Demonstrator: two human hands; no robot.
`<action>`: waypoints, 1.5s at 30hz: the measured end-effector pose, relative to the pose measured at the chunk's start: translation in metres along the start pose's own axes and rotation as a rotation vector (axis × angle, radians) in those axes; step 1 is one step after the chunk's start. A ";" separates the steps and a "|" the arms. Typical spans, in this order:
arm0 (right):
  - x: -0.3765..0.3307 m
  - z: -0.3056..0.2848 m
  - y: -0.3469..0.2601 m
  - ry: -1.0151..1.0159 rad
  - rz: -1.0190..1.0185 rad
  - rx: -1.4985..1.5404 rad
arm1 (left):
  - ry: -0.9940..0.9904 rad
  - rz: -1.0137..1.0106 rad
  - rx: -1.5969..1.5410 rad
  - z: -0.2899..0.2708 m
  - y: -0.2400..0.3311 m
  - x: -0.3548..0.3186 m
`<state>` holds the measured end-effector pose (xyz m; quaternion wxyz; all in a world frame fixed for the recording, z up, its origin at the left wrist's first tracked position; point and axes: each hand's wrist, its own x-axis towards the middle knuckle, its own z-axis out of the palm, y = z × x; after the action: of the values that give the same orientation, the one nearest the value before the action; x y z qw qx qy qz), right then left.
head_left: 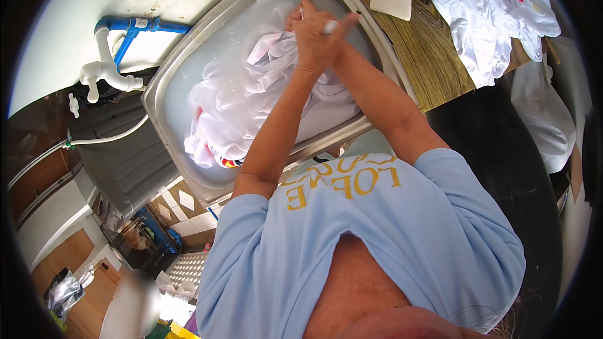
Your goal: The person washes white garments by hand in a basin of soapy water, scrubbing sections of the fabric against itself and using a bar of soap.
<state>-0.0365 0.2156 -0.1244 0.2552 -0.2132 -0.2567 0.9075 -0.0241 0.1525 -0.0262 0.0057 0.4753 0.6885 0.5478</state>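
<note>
My hands meet above the far right part of a grey basin (179,172) of cloudy water. My left hand (314,41) lies over the right one, some of its fingers closed and one pointing out to the right. White shows between the fingers and seems to be cloth. Partly hidden behind it is my right hand (294,20), with its fingers curled and one finger raised. Wet white cloth (251,97) fills much of the basin and rises in folds to just below the hands. A red and yellow patch shows on its near left end.
A pale rectangular bar (391,4) lies on the wooden table (418,56) to the right. White garments (468,16) hang over that table's edge. Left of the basin, a white tap (103,72) on blue pipe juts from the wall, above a dark grey panel (125,163).
</note>
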 end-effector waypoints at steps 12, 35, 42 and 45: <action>-0.043 0.065 -0.027 0.219 0.194 0.092 | 0.171 0.031 -0.003 -0.025 -0.038 0.017; -0.036 0.041 -0.073 -0.059 0.247 -0.558 | -0.043 -0.745 -0.344 -0.121 -0.129 -0.014; -0.033 0.017 -0.014 -0.173 -0.030 -0.016 | -0.015 -0.043 -0.506 -0.048 -0.046 0.003; -0.019 0.003 -0.002 -0.521 0.084 0.361 | 0.067 0.041 -0.021 -0.021 -0.065 0.006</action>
<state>-0.0223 0.2054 -0.1161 0.1770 0.0648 -0.1393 0.9721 -0.0805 0.1445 -0.0637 -0.0235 0.4706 0.6727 0.5705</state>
